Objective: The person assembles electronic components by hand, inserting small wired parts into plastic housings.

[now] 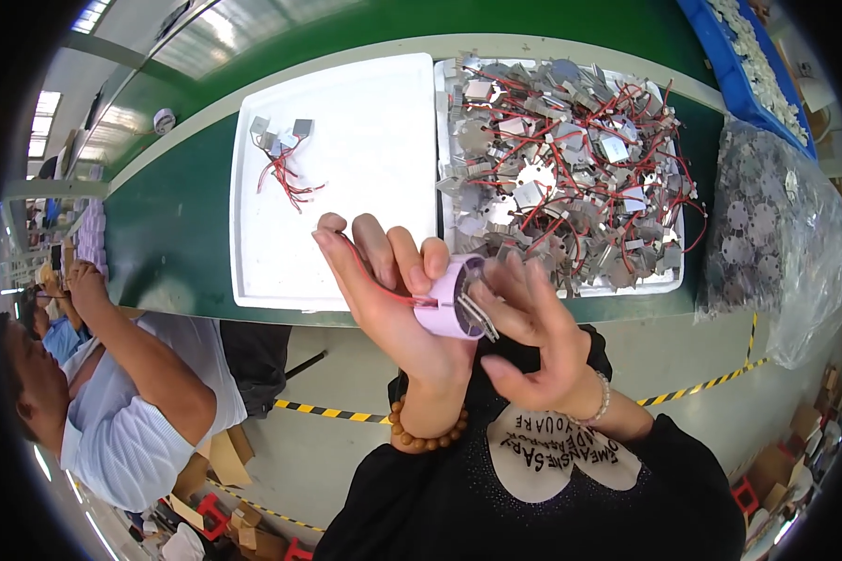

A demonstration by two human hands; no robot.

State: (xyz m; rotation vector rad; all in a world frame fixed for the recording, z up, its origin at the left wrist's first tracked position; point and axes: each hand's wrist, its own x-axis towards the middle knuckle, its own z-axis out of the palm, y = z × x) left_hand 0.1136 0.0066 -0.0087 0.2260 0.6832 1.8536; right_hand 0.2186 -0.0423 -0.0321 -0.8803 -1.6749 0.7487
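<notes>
My left hand (pixel 398 313) is closed around a short lilac plastic cylinder (pixel 437 321), its open end turned to the right. Thin metal plates (pixel 478 314) stick out of that end. A red wire (pixel 374 278) runs from the cylinder across my left palm toward the fingertips. Beside the open end is my right hand (pixel 554 341), its fingers spread and slightly blurred. The fingertips are close to the plates; whether they touch them I cannot tell. Both hands are raised in front of the bench's near edge.
A white foam tray (pixel 365 122) holds a few square metal parts with red wires (pixel 281 150). To its right, another tray (pixel 678 266) is heaped with wired metal parts. Farther right are a clear bag (pixel 758 224) of metal discs and a blue bin (pixel 720 65). A co-worker (pixel 150 393) sits at left.
</notes>
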